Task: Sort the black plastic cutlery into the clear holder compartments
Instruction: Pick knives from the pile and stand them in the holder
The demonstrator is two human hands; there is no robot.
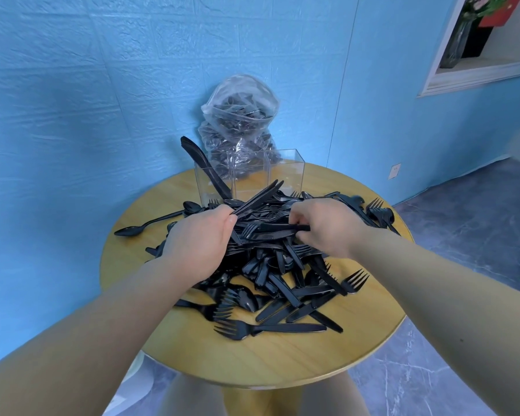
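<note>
Dozens of black forks, knives and spoons lie in a heap [270,265] at the centre of our round wooden worktop [282,361], with the clear holder [249,175] at twelve o'clock, knives [204,166] leaning in its nine o'clock compartment. Our left hand [201,235] has its grip curled round a bundle of knives [258,196], while our right hand [321,223] pinches a single knife [279,227] atop the heap. Beyond the holder stands a clear bag [240,121] of more cutlery.

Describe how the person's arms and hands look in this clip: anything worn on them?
Both arms are bare from the frame's edge to the fingers: no sleeves, gloves, watch, rings or bracelets show. The left hand and right hand carry no visible markings, apart from one small dark spot on the right forearm.
</note>
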